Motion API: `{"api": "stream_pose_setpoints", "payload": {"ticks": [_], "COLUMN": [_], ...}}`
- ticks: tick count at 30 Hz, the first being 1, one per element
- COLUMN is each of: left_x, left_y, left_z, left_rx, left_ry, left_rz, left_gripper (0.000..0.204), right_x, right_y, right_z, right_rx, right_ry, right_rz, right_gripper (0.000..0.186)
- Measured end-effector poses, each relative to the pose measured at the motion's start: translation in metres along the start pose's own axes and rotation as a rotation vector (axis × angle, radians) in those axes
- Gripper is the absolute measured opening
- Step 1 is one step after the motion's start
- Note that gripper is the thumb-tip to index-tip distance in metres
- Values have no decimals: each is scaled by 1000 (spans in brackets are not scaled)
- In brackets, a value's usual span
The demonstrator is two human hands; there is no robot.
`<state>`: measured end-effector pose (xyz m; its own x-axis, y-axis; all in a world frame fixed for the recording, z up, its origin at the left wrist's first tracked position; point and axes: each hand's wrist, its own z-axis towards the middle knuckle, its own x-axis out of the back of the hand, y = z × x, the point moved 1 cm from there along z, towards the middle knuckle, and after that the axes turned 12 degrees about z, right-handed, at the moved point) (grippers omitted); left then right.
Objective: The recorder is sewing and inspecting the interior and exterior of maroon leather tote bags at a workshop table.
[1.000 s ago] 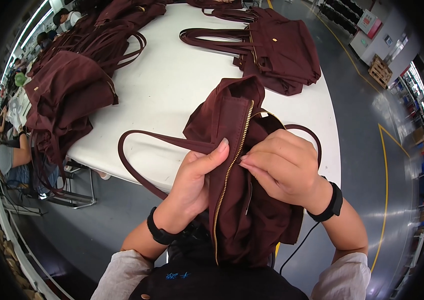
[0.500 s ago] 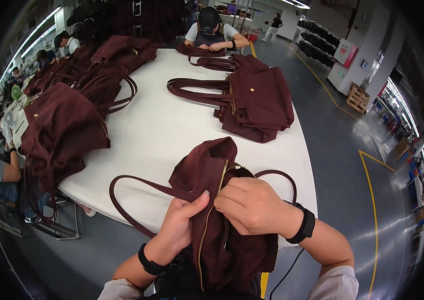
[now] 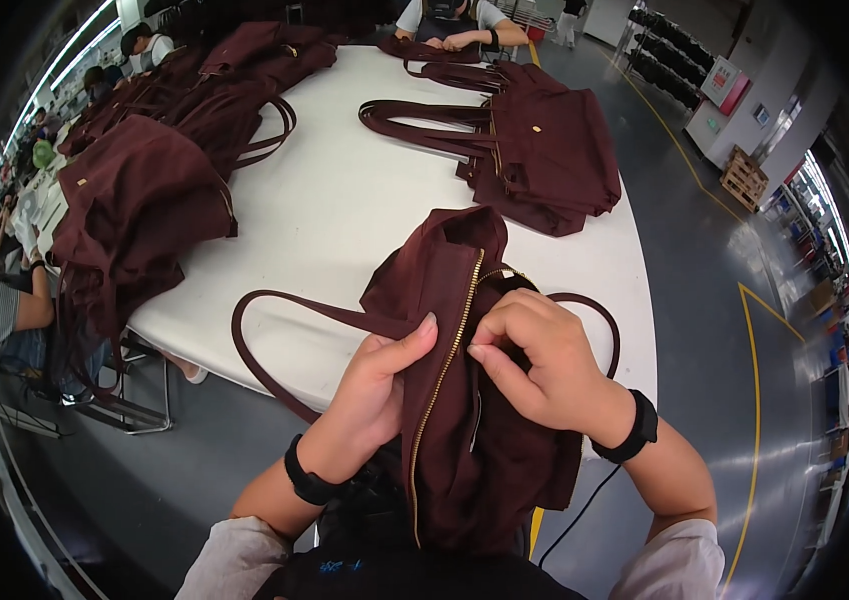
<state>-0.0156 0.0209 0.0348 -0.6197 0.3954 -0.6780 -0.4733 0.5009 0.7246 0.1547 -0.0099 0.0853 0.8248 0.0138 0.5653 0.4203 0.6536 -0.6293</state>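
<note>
A maroon fabric bag [image 3: 490,480] lies partly over the table's near edge, a long gold zipper [image 3: 437,385] running down it and its straps looped out to either side. My left hand [image 3: 370,395] is closed on the bag left of the zipper, thumb on top of the fabric. Just right of the zipper, my right hand [image 3: 540,370] is closed, thumb and index finger pinched together against the bag; what is between the fingertips is too small to make out.
More maroon bags [image 3: 140,195] cover the white table's [image 3: 275,230] left side, with others [image 3: 555,150] at back right. A co-worker [image 3: 455,30] works at the far end; others sit at left [image 3: 5,300]. A wooden pallet [image 3: 745,178] stands by the walkway.
The view swung upward, then partly back down. My right hand's fingers have shifted slightly at the zipper, the index finger now more arched. My left hand keeps its grip.
</note>
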Motion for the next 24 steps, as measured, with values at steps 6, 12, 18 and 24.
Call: {"api": "stream_pose_setpoints", "payload": {"ticks": [6, 12, 18, 24], "left_x": [-4, -7, -5, -8], "left_y": [-1, -3, -4, -3], "left_z": [1, -1, 3, -4], "left_rx": [-17, -51, -145, -216], "left_ry": [32, 57, 72, 93], "left_rz": [41, 73, 261, 318], "left_gripper": [30, 27, 21, 20], "right_x": [-5, -5, 4, 8], "right_y": [-10, -14, -15, -17], "right_z": [-5, -4, -1, 2], "right_rx": [-140, -306, -403, -505], "right_ry": [140, 172, 90, 56], "right_rz": [151, 209, 196, 318], "right_gripper": [5, 6, 6, 8]}}
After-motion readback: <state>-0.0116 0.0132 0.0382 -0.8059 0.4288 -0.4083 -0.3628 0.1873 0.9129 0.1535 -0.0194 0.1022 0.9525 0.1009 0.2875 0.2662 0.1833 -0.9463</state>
